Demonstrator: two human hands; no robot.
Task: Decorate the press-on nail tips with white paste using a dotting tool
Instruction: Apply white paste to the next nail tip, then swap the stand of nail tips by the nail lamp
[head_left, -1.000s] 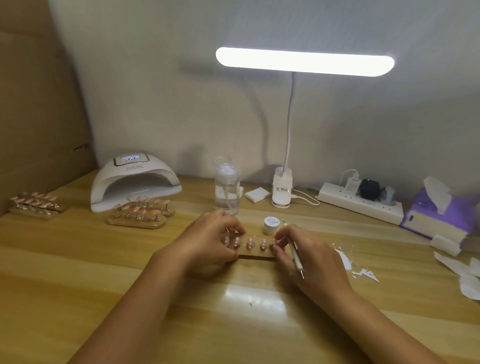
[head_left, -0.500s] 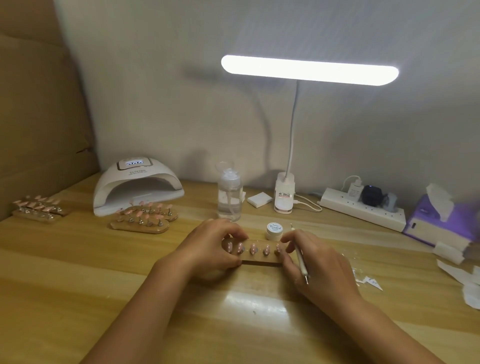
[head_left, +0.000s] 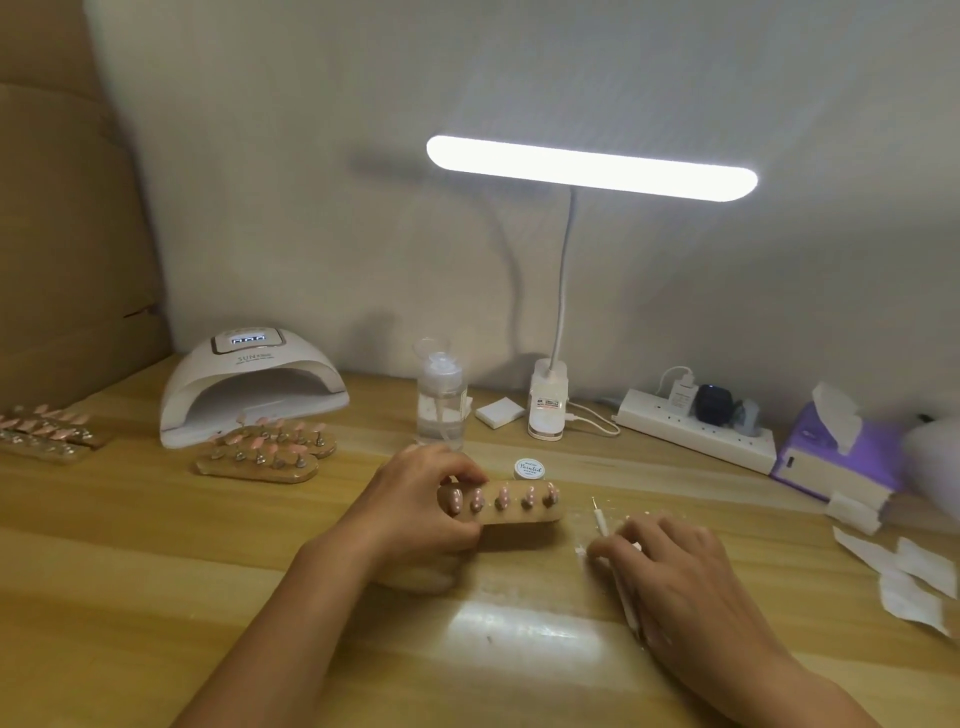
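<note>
Right hand: the right hand (head_left: 675, 577) rests low on the table (head_left: 156, 571), near right, its fingers curled over the shaft of the dotting tool (head_left: 601, 522), whose fine tip points away to the far side.
Left hand: the left hand (head_left: 415, 509) grips the left end of a wooden holder (head_left: 519, 517), thumb below and fingers on top, tipping its face toward the camera.
Task's thing: five pink nail tips (head_left: 502, 498) stand in a row on that holder, each showing pale dots, left of the tool and apart from it.
Handling: the holder is probably light and stiff. Any fresh paste would likely smear, so take the strip by its ends or edges, never by the tips. The tool is thin and likely to roll, so pinch it mid-shaft like a pen.
Paste: a small jar (head_left: 529, 468) just beyond the holder has script on its lid that seems to read "Painted".
Further left: more loaded holders (head_left: 260, 457).
Far: the nail lamp (head_left: 249, 384) is marked "SUN", and its display digits are unreadable.
Far right: a power strip (head_left: 696, 431).
</note>
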